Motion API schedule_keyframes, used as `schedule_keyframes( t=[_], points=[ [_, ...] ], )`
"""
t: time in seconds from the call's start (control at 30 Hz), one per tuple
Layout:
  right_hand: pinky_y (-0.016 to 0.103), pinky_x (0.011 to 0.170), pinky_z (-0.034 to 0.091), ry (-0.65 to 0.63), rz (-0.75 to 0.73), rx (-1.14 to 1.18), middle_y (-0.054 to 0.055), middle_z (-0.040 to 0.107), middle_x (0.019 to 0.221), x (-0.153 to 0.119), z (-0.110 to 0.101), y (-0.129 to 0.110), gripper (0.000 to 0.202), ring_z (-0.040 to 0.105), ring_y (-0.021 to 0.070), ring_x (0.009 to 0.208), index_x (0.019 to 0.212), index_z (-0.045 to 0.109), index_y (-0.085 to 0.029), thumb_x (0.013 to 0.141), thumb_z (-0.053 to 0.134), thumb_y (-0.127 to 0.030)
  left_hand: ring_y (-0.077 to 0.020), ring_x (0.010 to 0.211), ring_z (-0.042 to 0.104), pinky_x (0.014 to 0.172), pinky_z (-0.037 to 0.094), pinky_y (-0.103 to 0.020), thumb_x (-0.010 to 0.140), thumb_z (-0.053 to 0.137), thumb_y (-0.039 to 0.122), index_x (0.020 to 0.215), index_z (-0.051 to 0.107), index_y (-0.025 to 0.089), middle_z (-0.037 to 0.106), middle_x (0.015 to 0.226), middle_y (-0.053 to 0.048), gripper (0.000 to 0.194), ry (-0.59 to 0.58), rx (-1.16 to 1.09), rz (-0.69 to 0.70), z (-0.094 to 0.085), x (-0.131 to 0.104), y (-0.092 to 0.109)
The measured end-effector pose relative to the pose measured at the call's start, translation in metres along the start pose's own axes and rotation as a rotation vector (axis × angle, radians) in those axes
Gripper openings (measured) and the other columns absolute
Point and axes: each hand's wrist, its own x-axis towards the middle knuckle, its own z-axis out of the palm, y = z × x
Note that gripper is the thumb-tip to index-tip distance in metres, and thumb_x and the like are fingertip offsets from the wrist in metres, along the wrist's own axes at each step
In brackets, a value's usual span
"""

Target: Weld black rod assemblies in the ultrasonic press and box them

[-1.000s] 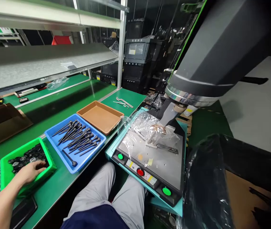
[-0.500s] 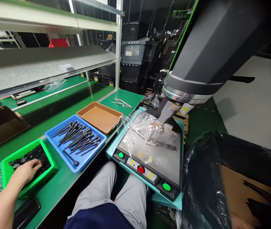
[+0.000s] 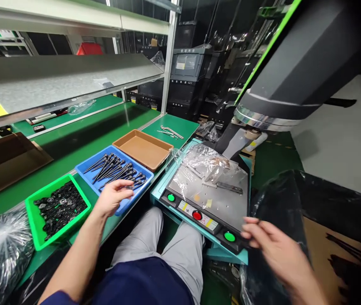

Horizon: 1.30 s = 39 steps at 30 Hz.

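My left hand [image 3: 112,199] hangs over the near side of the blue tray [image 3: 122,207], its thumb and forefinger pointing forward, close to each other; I can't tell whether something small sits between them. My right hand [image 3: 272,241] is at the near right corner of the machine, just beside the right green button [image 3: 229,236], with the fingers curled toward the thumb. Whether those fingertips pinch anything, I can't tell either.

The black rods [image 3: 107,169] lie in a loose pile in the blue tray, thick heads mostly toward the far and right sides. To the left of it stands the green bin [image 3: 36,237], with small black parts [image 3: 61,205] heaped inside. The brown tray [image 3: 142,150] is on the other side of the blue one, and past that a wrench [image 3: 172,132] lies on the green bench top [image 3: 104,123].

In front of me, clear plastic [image 3: 199,156] covers much of the machine's metal plate [image 3: 228,216]. A red button [image 3: 197,215] is set along its near edge.
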Motion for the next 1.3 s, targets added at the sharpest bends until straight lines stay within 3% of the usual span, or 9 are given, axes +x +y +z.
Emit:
schedule_keyframes(
  t=[0.07,0.13,0.23,0.37,0.77,0.97,1.07,1.2,1.3],
  points=[
    [0.032,0.062,0.056,-0.218,-0.003,0.142,0.008,0.070,0.081,-0.015,0.051,0.005,0.043,0.064,0.0211,0.068,0.086,0.074,-0.018,0.061,0.082,-0.052,-0.0192,0.067,0.068,0.066,0.057,-0.034,0.056,0.086,0.034,0.096,0.071,0.013,0.073,0.089,-0.009,0.048,-0.149,-0.085,-0.008,0.034,0.004,-0.008],
    [0.033,0.067,0.057,-0.304,-0.028,0.375,0.006,0.069,0.082,-0.028,0.098,0.007,0.035,0.064,0.0213,0.075,0.084,0.072,-0.019,0.065,0.083,-0.047,-0.0227,0.077,0.071,0.072,0.058,-0.037,0.061,0.084,0.033,0.100,0.071,0.015,0.073,0.098,-0.011,0.045,-0.273,-0.161,-0.028,0.062,0.003,-0.016],
    [0.034,0.078,0.056,-0.235,-0.050,0.771,0.002,0.069,0.087,-0.037,0.145,0.006,0.025,0.065,0.0197,0.085,0.084,0.069,-0.024,0.068,0.084,-0.036,-0.0246,0.091,0.070,0.081,0.056,-0.036,0.065,0.083,0.030,0.101,0.072,0.017,0.073,0.106,-0.011,0.039,-0.364,-0.270,-0.035,0.090,-0.007,-0.028],
    [0.036,0.086,0.055,-0.149,-0.027,0.974,-0.001,0.069,0.094,-0.039,0.170,0.005,0.020,0.065,0.0184,0.090,0.084,0.068,-0.028,0.071,0.082,-0.031,-0.0262,0.104,0.067,0.088,0.054,-0.037,0.065,0.084,0.027,0.100,0.073,0.018,0.070,0.115,-0.011,0.038,-0.379,-0.390,-0.080,0.109,-0.021,-0.039],
    [0.037,0.092,0.053,-0.156,-0.040,1.004,-0.001,0.070,0.098,-0.044,0.178,0.028,0.019,0.064,0.0205,0.101,0.079,0.070,-0.029,0.066,0.084,-0.029,-0.0233,0.097,0.069,0.078,0.057,-0.033,0.061,0.087,0.027,0.094,0.070,0.017,0.070,0.117,-0.010,0.038,-0.306,-0.536,-0.131,0.126,-0.025,-0.047],
    [0.036,0.091,0.053,-0.146,-0.031,1.032,-0.002,0.071,0.101,-0.048,0.178,0.040,0.019,0.065,0.0202,0.100,0.078,0.071,-0.032,0.066,0.085,-0.028,-0.0238,0.091,0.070,0.079,0.057,-0.036,0.060,0.087,0.032,0.091,0.074,0.018,0.073,0.108,-0.010,0.036,-0.275,-0.473,-0.027,0.134,-0.020,-0.058],
    [0.044,0.094,0.049,-0.309,-0.023,1.020,0.003,0.070,0.107,-0.050,0.167,0.046,0.028,0.065,0.0251,0.102,0.088,0.073,-0.030,0.065,0.087,-0.037,-0.0228,0.085,0.070,0.079,0.057,-0.036,0.067,0.082,0.035,0.095,0.076,0.020,0.074,0.106,-0.009,0.033,-0.270,-0.318,0.046,0.132,-0.011,-0.059],
    [0.046,0.085,0.050,-0.542,0.008,0.856,0.012,0.071,0.099,-0.044,0.138,0.054,0.052,0.066,0.0294,0.097,0.097,0.073,-0.020,0.068,0.077,-0.063,-0.0245,0.092,0.070,0.088,0.055,-0.038,0.074,0.077,0.035,0.094,0.078,0.024,0.075,0.103,-0.007,0.024,-0.393,-0.101,0.143,0.133,-0.004,-0.056],
    [0.039,0.079,0.051,-0.586,0.064,0.726,0.009,0.070,0.086,-0.036,0.125,0.059,0.041,0.067,0.0227,0.080,0.095,0.070,-0.018,0.080,0.070,-0.057,-0.0251,0.100,0.068,0.094,0.052,-0.039,0.075,0.075,0.035,0.090,0.078,0.024,0.075,0.102,-0.008,0.019,-0.522,0.046,0.230,0.144,-0.008,-0.062]
  ],
)
